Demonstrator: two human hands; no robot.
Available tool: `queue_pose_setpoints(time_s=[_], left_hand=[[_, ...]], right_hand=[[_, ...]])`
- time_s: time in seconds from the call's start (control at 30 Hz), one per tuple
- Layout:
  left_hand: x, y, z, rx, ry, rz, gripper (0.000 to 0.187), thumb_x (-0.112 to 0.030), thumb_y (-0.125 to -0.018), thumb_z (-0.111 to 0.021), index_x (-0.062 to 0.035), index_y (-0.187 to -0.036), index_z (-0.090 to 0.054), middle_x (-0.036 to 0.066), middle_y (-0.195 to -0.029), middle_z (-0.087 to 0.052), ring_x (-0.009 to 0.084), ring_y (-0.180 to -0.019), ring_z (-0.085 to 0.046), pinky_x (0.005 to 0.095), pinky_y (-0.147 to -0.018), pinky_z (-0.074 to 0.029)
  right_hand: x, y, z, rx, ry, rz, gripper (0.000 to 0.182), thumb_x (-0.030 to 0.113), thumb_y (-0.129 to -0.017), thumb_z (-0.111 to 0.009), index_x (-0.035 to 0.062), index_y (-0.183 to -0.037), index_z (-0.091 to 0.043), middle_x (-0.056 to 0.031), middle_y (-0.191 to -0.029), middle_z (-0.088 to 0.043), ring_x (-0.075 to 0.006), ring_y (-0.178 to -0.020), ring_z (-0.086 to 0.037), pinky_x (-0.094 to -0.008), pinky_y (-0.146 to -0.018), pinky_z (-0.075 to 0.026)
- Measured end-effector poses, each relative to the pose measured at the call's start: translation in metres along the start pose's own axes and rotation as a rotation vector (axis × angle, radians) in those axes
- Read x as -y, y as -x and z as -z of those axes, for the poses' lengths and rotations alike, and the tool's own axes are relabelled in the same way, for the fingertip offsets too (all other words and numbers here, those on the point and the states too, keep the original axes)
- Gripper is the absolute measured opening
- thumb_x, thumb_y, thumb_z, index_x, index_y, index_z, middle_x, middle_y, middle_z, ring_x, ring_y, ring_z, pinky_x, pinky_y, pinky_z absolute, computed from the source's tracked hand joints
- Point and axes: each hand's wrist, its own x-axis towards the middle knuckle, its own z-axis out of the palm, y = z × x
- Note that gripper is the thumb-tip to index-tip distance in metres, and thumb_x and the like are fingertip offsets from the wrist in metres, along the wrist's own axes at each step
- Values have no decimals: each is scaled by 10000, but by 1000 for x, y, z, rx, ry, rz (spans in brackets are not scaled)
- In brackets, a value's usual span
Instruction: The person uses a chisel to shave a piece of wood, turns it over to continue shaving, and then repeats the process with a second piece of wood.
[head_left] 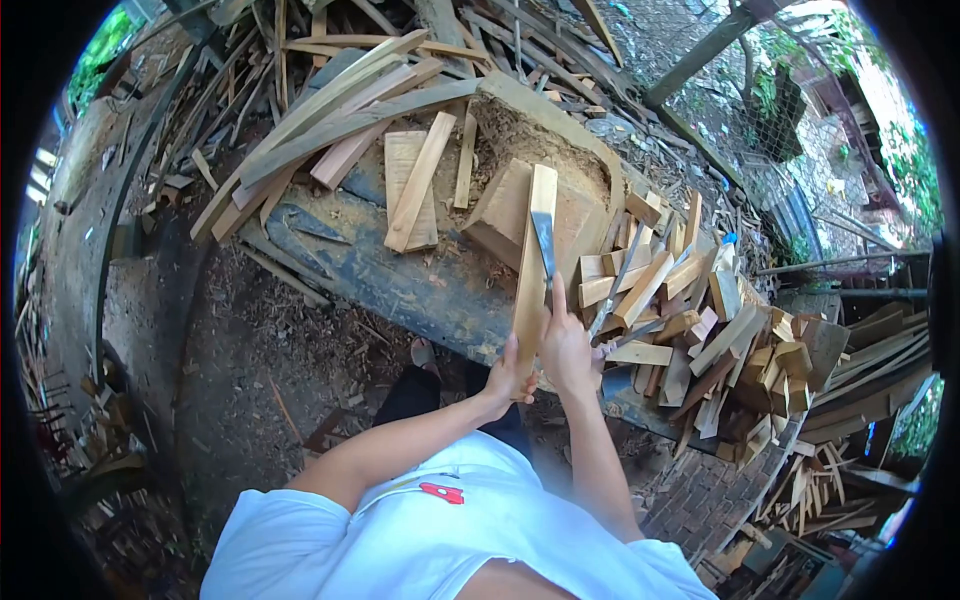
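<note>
My left hand (510, 377) is wrapped round the lower end of a long wooden strip (530, 285). The strip stands tilted, its upper end against a wooden block (512, 205) on the bench. In my right hand (567, 345) is a tool with a flat metal blade (544, 240); its index finger stretches along the tool. The blade lies against the strip's face, near the upper part. My right fist hides most of the tool's handle.
The dark workbench (410, 300) carries boards (410, 190) at its left and a heap of cut wood pieces (690, 320) at its right. Long planks (330, 130) lie across its far left. Scrap wood and a wire fence (750, 110) stand beyond.
</note>
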Motion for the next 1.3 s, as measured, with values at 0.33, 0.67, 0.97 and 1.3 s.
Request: queue_pose_setpoints(time_s=[0.33, 0.67, 0.97, 1.3], left_hand=[[-7, -3, 18, 78, -82, -34, 691, -727, -927, -270, -115, -1163, -488, 35, -682, -504, 137, -567, -532, 297, -498, -477], [-19, -7, 29, 121, -93, -19, 739, -759, -908, -230, -114, -1157, -491, 53, -675, -505, 161, -562, -531, 316, -523, -482], [-28, -10, 21, 16, -112, -2, 734, -791, -883, -233, -115, -1017, -487, 61, -669, -481, 179, -556, -498, 329, -517, -457], [-40, -17, 4, 39, -30, -16, 753, -787, -890, -215, -112, -1043, -510, 52, -697, -503, 175, -572, -511, 319, -524, -458]], right_hand=[[-1, -90, -10, -157, -62, -34, 587, 279, -975, -460, 130, -1508, -263, -278, -778, -647, -465, -718, -642, -540, -636, -506], [8, -38, -9, -74, -170, -65, 595, 218, -978, -462, 109, -1512, -223, -289, -762, -633, -476, -693, -622, -553, -628, -472], [7, -4, -14, -56, -87, -110, 606, 271, -971, -474, 211, -1523, -232, -286, -810, -623, -479, -694, -638, -552, -616, -524], [9, -53, -16, -113, -37, -81, 587, 260, -975, -474, 160, -1511, -256, -257, -746, -646, -462, -684, -640, -547, -607, -509]])
